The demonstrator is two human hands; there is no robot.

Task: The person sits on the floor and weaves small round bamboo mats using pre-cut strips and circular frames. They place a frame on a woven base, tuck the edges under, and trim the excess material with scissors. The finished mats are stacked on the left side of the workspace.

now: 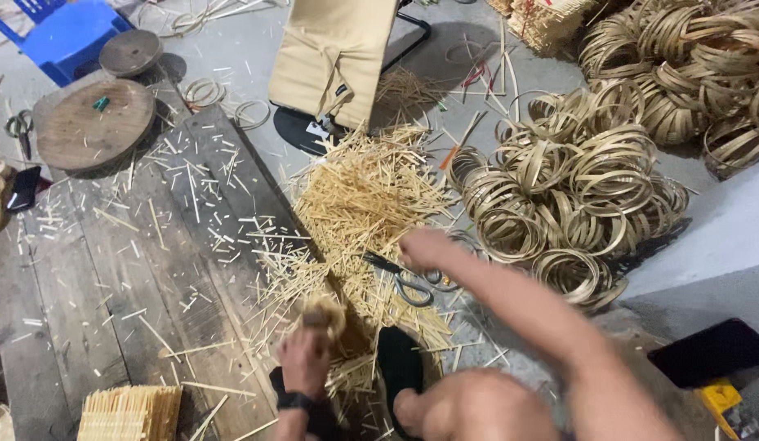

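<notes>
Scissors [412,280] amid bamboo sticks [363,196], beside right hand [424,245]

The left hand [304,359] sits low, fingers curled shut in a tight grip. The right hand [424,247], blurred, stretches forward on an extended arm.

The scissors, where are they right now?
The scissors lie on the pile of bamboo sticks, just under the reaching right hand, left of the bamboo rings.

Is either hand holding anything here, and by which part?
The left hand grips a small woven bamboo piece from below. The right hand, blurred, reaches over the scissors, apparently holding nothing.
</notes>
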